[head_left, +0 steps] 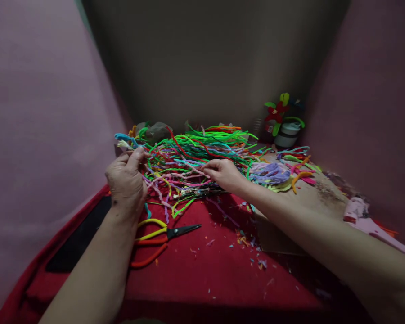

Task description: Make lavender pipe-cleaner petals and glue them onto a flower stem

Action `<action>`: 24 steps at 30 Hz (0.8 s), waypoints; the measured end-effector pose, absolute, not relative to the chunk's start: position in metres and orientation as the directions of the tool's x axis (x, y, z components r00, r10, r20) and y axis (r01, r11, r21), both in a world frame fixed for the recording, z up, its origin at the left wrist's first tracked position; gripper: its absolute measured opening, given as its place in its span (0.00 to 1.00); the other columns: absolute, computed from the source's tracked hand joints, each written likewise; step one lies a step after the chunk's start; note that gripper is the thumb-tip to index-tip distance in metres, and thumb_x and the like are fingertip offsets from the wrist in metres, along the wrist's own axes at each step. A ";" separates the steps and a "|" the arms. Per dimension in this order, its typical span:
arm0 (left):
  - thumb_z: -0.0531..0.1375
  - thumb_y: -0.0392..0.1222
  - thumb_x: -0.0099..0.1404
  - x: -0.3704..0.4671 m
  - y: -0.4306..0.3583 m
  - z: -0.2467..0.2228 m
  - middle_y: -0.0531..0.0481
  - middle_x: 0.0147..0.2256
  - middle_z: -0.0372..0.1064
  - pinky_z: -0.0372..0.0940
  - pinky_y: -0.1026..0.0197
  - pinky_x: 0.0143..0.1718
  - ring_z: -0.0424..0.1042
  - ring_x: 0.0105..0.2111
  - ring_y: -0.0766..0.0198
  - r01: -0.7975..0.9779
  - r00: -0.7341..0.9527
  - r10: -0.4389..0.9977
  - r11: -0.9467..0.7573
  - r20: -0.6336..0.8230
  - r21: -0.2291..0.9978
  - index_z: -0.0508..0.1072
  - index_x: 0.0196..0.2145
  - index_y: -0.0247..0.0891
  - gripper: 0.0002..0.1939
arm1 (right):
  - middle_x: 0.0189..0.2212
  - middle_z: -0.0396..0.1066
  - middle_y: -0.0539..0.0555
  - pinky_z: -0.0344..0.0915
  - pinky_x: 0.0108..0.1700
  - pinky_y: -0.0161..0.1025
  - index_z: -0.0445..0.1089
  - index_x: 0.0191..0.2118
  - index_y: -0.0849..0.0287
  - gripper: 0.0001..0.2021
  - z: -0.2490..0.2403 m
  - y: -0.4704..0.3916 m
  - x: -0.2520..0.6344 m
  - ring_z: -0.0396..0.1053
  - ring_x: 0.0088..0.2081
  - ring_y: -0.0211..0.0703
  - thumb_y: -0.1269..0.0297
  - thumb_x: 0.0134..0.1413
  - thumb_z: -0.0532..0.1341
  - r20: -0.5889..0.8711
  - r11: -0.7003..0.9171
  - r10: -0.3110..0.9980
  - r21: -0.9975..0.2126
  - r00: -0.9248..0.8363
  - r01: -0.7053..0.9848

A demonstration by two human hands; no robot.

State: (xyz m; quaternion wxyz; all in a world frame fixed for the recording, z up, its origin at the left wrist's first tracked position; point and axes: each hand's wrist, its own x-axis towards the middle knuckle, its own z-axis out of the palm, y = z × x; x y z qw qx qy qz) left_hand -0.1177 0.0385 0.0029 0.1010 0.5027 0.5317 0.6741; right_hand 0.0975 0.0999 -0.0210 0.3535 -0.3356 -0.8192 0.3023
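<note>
A large heap of fuzzy pipe cleaners (219, 140) in green, pink, red, purple and other colours lies across the back of the table. At its left end my left hand (126, 175) is closed, thumb pressed to the fingers; what lies in its grip is hidden. My right hand (225, 174) reaches in over the middle of the heap and pinches a pale pink pipe cleaner (198, 170) between thumb and fingertips. Scissors (175, 231) with one yellow and one red handle rest on the red cloth (202, 274) beside my left forearm, blades pointing right.
A purple bundle of pipe cleaners (272, 173) lies on cardboard (324, 200) at right. Behind stand a light-lidded cup (288, 134) and a red fuzzy flower (276, 111). A pink tool (357, 210) sits at far right. Fuzz scraps (245, 238) dot the cloth; a black flat object (77, 238) lies left.
</note>
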 end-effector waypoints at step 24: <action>0.64 0.34 0.54 0.013 0.027 0.006 0.51 0.25 0.70 0.58 0.70 0.16 0.63 0.17 0.73 -0.419 -0.006 1.000 0.002 -0.005 0.908 0.72 0.33 0.31 0.07 | 0.16 0.67 0.48 0.64 0.19 0.29 0.64 0.24 0.64 0.08 -0.029 0.035 0.157 0.65 0.15 0.32 0.70 0.52 0.56 -0.113 -0.162 0.757 -0.987 -0.644 -0.017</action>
